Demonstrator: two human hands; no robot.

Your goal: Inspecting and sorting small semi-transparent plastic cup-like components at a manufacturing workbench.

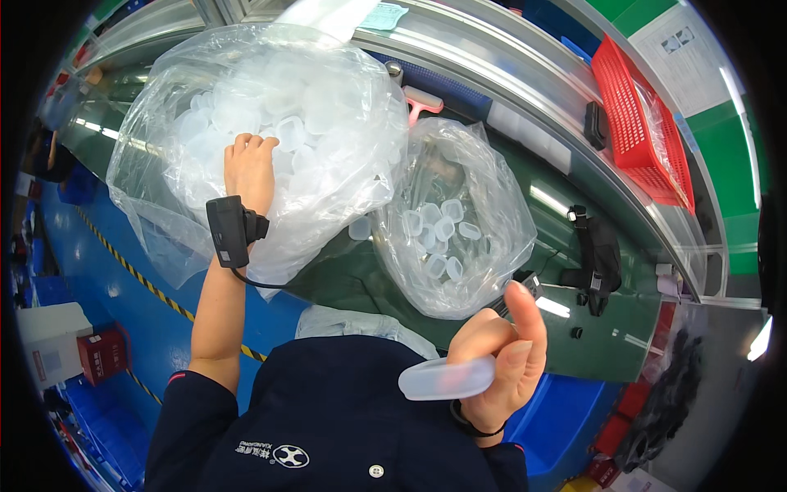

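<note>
My left hand reaches over the heap of translucent plastic lids in a big clear plastic bag. Its fingers are bent downward and a little apart at the lids; I see nothing gripped in them, though the fingertips are partly hidden. Close to me, at the lower right, my right hand is closed on one translucent lid, tilted nearly edge-on, while its index finger points up. Between the hands lies a smaller clear bag with several loose translucent lids in it.
One lid rests on the green table between the bags. A pink-handled scraper stands behind them. Black strapped gear lies to the right, and a red basket is at the far right. A black device with a cable is strapped to my left wrist.
</note>
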